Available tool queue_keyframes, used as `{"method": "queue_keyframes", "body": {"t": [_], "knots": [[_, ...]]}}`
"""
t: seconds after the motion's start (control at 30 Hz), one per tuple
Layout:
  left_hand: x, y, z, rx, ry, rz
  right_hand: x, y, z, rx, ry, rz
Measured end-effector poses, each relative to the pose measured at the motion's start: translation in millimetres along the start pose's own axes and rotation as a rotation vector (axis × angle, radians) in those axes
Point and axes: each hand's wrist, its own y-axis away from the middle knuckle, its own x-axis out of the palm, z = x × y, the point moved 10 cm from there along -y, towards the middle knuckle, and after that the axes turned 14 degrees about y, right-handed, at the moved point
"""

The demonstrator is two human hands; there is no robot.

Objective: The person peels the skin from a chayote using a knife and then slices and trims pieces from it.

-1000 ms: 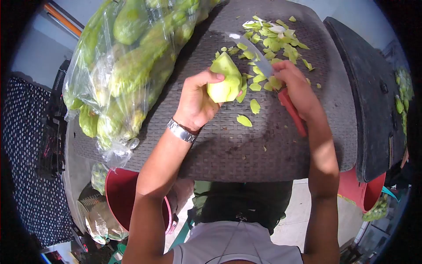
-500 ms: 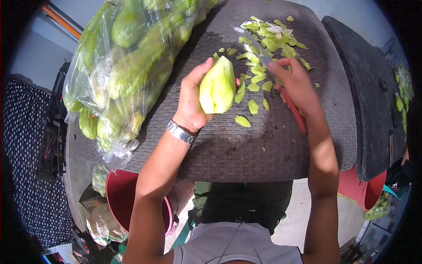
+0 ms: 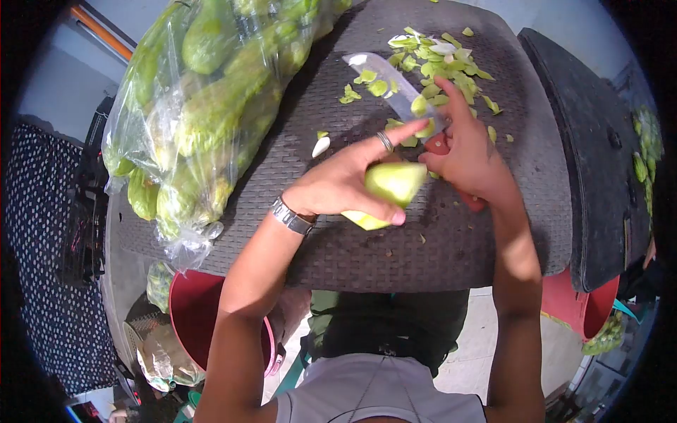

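Note:
A pale green peeled chayote [image 3: 395,185] rests in my left hand [image 3: 337,182], the thumb beneath it and the ringed index finger stretched toward the knife. My right hand [image 3: 471,154] is closed round the red handle of a knife [image 3: 396,86]. Its wide blade points up and left, with several bits of peel sticking to it. The index fingertip of my left hand lies close to the base of the blade; whether it touches is unclear. Green peelings [image 3: 434,56] are heaped on the woven table [image 3: 352,257] beyond the knife, and a few lie scattered nearby.
A clear plastic bag [image 3: 211,113] full of chayotes covers the table's left side. A dark panel [image 3: 606,162] stands along the right edge. Below the table are a red bucket [image 3: 194,303] at left and another red container [image 3: 596,303] at right.
My left hand has tipped the chayote over, lowered it to the right and stretched its index finger out. The knife blade has swung left, and fewer loose peelings lie between the hands.

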Motion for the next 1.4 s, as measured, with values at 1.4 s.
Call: {"method": "queue_keyframes", "body": {"t": [1.4], "knots": [[-65.1, 11.4, -18.3, 0.132, 0.22, -0.357, -47.9, 7.9, 14.4, -0.213, 0.05, -0.067]]}}
